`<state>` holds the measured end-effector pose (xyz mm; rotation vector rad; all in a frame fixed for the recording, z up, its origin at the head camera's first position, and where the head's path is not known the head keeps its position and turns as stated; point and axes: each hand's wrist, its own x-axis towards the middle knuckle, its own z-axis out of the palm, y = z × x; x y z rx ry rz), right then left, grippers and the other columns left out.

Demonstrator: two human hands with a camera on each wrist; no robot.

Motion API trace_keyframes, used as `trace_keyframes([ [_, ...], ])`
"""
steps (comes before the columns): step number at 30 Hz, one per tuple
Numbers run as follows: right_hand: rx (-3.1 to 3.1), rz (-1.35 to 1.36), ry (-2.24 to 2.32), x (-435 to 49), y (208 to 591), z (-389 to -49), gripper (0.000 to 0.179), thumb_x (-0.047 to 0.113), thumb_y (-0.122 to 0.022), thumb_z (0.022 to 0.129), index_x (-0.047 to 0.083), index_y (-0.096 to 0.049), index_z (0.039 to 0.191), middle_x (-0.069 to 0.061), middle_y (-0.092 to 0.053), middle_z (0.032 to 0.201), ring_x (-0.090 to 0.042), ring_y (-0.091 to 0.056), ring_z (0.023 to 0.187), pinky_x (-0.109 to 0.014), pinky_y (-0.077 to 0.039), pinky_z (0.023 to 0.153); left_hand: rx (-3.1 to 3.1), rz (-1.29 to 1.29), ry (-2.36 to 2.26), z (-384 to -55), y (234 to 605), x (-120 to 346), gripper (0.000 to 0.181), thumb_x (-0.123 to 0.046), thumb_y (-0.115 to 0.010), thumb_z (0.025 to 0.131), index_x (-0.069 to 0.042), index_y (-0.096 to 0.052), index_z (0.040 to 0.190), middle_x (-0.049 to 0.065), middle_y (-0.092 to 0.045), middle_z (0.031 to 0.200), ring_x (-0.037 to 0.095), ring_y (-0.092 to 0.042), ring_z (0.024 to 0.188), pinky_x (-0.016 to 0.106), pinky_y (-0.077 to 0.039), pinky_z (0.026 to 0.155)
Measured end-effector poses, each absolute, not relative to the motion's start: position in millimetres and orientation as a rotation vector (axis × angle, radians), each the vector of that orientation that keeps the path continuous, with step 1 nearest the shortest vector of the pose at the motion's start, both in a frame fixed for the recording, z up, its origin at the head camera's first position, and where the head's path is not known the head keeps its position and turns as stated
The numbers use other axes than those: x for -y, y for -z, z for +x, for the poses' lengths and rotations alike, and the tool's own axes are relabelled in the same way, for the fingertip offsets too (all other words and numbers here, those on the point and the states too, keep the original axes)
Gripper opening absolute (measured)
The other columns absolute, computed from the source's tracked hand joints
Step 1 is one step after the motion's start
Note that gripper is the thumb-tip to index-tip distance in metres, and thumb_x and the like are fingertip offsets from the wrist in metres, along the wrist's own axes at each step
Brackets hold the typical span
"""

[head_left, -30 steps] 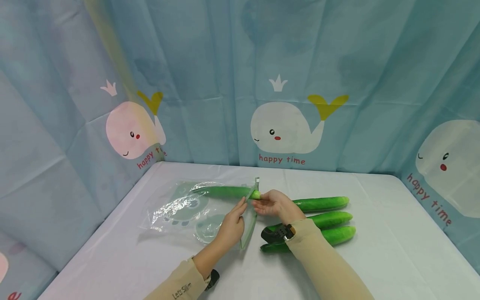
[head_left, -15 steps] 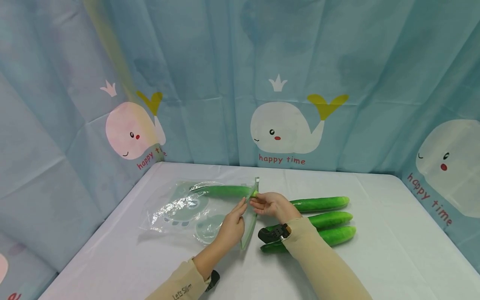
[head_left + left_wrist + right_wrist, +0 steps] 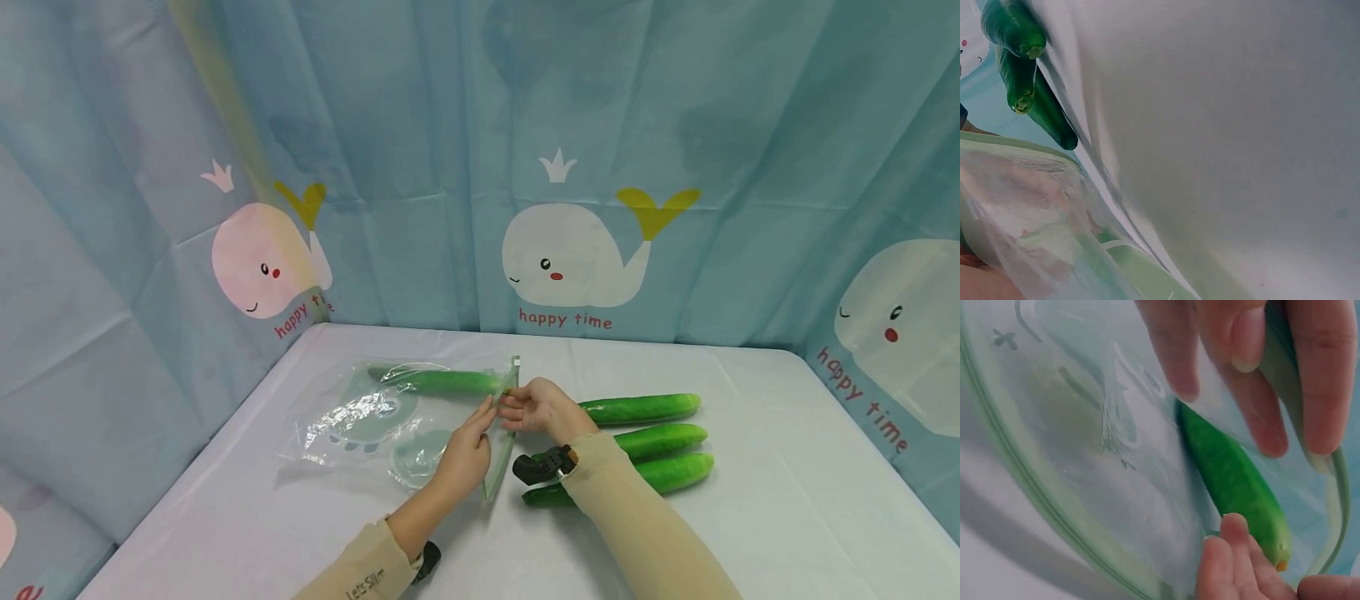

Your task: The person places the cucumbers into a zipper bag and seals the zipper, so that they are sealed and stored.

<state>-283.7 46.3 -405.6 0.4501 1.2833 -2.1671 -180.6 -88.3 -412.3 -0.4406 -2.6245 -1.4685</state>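
Note:
A clear zip bag (image 3: 420, 421) with a green rim and pale printed shapes lies on the table. One cucumber (image 3: 450, 382) is inside it, lengthwise along the far side, its pale end close to the mouth. My left hand (image 3: 465, 454) grips the bag's rim at the mouth. In the right wrist view its fingers (image 3: 1322, 381) hang over the rim, which spreads apart around the cucumber (image 3: 1235, 481). My right hand (image 3: 543, 410) is at the mouth, fingers loosely bent. Its fingertips (image 3: 1235, 531) lie against the cucumber's pale end, the thumb apart from it.
Three more cucumbers lie to the right on the white table (image 3: 780, 500): a far one (image 3: 645, 407), a middle one (image 3: 663, 438) and a near one (image 3: 678, 472), partly behind the right wrist. A blue whale-print curtain (image 3: 420, 250) stands behind the table.
The cucumber in the bag has slid left, deeper into it, and its pale end has passed the rim. My right hand has shifted slightly left; the left hand has stayed at the rim.

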Motion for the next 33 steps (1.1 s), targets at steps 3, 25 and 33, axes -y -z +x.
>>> trace_keyframes([
  [3, -1.326, 0.415, 2.114, -46, 407, -285, 0.045, 0.004, -0.026, 0.104, -0.006, -0.029, 0.148, -0.026, -0.036, 0.149, -0.043, -0.037, 0.134, -0.058, -0.029, 0.111, 2.631, -0.443, 1.484, -180, 412, 88, 0.044, 0.015, -0.035, 0.092, 0.018, -0.042, 0.136, 0.025, -0.031, 0.152, 0.042, -0.03, 0.138, 0.054, -0.032, 0.109],
  [25, -1.509, 0.247, 1.982, -102, 375, -274, 0.05, 0.008, -0.024, 0.105, -0.007, -0.014, 0.152, -0.027, -0.032, 0.151, -0.041, -0.034, 0.137, -0.057, -0.021, 0.115, 2.689, -0.391, 1.417, -184, 415, 85, 0.045, 0.013, -0.037, 0.091, 0.017, -0.043, 0.135, 0.026, -0.032, 0.151, 0.044, -0.032, 0.137, 0.054, -0.029, 0.111],
  [33, -1.698, 0.087, 1.906, -142, 362, -256, 0.053, 0.01, -0.031, 0.105, -0.009, -0.013, 0.151, -0.03, -0.028, 0.15, -0.042, -0.034, 0.136, -0.057, -0.026, 0.113, 2.706, -0.406, 1.446, -181, 413, 87, 0.046, 0.012, -0.037, 0.091, 0.017, -0.04, 0.137, 0.025, -0.027, 0.153, 0.043, -0.028, 0.138, 0.054, -0.027, 0.111],
])
